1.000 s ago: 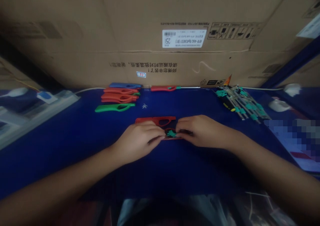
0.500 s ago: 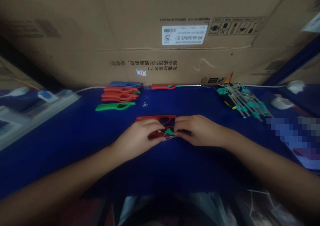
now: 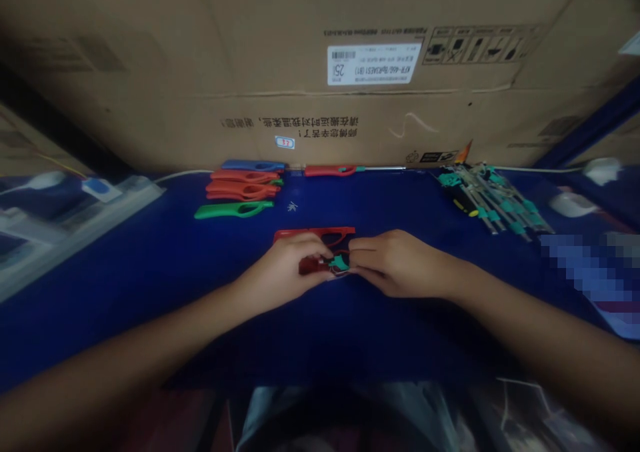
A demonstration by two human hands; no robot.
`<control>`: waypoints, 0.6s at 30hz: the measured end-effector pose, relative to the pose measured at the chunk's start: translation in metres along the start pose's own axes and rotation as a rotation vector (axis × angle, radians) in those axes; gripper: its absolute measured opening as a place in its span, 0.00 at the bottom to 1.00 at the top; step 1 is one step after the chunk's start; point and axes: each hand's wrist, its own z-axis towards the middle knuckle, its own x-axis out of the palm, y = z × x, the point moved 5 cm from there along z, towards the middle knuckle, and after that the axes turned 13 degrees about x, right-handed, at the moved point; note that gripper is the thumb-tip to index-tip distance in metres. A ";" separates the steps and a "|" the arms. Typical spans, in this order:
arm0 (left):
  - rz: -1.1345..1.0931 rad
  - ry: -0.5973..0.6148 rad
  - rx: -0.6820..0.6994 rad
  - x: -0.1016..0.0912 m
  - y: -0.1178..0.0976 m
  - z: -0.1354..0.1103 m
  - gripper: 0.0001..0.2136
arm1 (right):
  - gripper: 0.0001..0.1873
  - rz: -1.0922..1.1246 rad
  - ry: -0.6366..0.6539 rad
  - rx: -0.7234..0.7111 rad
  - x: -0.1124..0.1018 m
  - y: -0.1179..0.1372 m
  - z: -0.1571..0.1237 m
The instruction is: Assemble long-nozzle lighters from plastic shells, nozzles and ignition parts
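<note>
"Teal part (image 3: 339, 263): where?"
"At the left hand's (image 3: 280, 264) three o'clock. Its fingers curl round a red casing (image 3: 309, 266); the right hand's (image 3: 393, 263) fingertips nearly meet, hold unclear."
"Technique?"
"Brace the casing, nudge lightly."

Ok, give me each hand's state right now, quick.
Left hand: closed on a red casing.
Right hand: fingertips at the small green part; whether closed on it cannot be told.

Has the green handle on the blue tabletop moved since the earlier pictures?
No. The green handle lies in the same place relative to the small sticker on the box; only the view shifted.
</note>
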 end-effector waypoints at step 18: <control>0.260 0.156 0.176 0.009 -0.015 -0.003 0.12 | 0.09 -0.259 0.073 0.029 -0.003 0.006 -0.001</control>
